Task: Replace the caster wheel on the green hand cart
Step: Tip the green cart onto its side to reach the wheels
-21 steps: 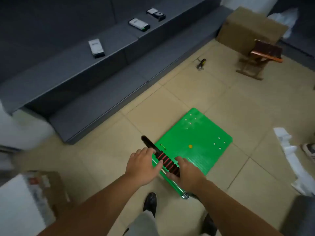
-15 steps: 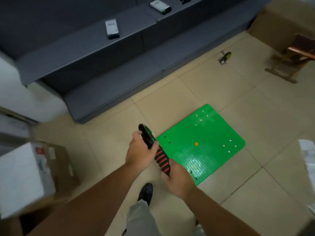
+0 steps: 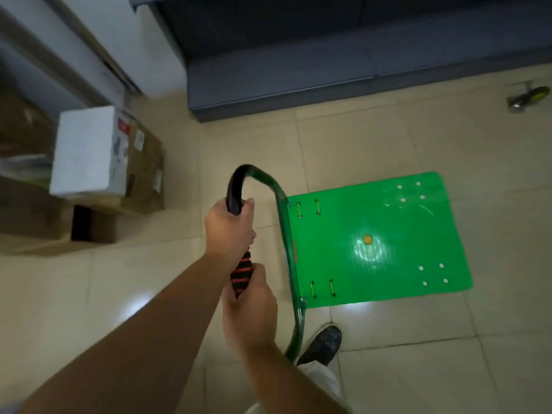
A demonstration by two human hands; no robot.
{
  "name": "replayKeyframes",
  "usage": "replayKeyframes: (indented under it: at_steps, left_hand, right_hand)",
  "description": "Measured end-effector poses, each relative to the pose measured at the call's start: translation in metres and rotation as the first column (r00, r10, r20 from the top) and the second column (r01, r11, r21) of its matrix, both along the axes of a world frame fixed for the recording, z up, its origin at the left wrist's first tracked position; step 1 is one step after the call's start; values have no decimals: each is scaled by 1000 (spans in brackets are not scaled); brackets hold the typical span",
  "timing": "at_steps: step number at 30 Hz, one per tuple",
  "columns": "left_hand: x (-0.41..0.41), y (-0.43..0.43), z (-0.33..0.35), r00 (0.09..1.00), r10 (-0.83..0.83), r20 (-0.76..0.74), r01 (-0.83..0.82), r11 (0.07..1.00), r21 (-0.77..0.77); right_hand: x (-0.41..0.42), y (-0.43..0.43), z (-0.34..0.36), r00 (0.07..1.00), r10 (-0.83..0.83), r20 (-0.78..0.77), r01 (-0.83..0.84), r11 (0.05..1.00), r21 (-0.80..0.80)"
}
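Fingers (image 3: 247, 204): curled tight round the handle bar on both hands, none spread.
Left hand (image 3: 230, 227): one; grips the black bar (image 3: 233, 192) just under its bend.
Right hand (image 3: 249, 309): one; grips the red-striped sleeve (image 3: 241, 274), just beside the left hand and nearer the body.
Green hand cart (image 3: 373, 243): one; its deck sits to the right of both hands, and the green handle tube (image 3: 291, 264) joins the deck edge to the bar they hold.
Deck fittings: two clusters of four white bolt heads (image 3: 433, 274), four yellow clips (image 3: 317, 207), one orange dot (image 3: 367, 239).
Floor: one shoe (image 3: 324, 342) beside the tube's foot; one white box (image 3: 83, 150) on a brown carton (image 3: 148, 174), well left; one blurred tool (image 3: 528, 97) far right.
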State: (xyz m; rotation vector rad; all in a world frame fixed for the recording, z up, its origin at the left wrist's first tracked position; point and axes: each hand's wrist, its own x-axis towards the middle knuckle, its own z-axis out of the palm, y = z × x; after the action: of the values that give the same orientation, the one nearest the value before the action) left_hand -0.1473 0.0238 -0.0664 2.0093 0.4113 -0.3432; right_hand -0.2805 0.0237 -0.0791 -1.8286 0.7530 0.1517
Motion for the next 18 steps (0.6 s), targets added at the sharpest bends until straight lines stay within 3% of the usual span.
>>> replayKeyframes:
  at_steps: [3, 7, 10, 13, 16, 18]
  left_hand:
    - [-47, 41, 1, 1000, 6, -12, -6, 1000, -1]
    - [-109, 74, -2, 999, 30, 12, -30, 999, -23]
    - [-149, 88, -2, 997, 11, 79, -14, 999, 34]
    - [-184, 104, -4, 995, 1, 98, 0, 1000, -7]
    - [-211, 120, -6, 992, -23, 124, 27, 999, -24]
    - [-230, 129, -9, 984, -61, 168, 57, 998, 25]
  right_hand:
    - [-48, 23, -15, 981, 192, 18, -193, 973, 130]
    - [-84, -12, -31, 803, 596, 25, -596, 803, 7]
    - [-65, -57, -24, 756, 655, 5, -644, 745, -173]
    - [-22, -73, -7, 603, 797, 27, -737, 570, -363]
    - [19, -71, 3, 585, 808, 66, -645, 513, -566]
    - [33, -69, 5, 465, 885, 3, -690, 365, -625]
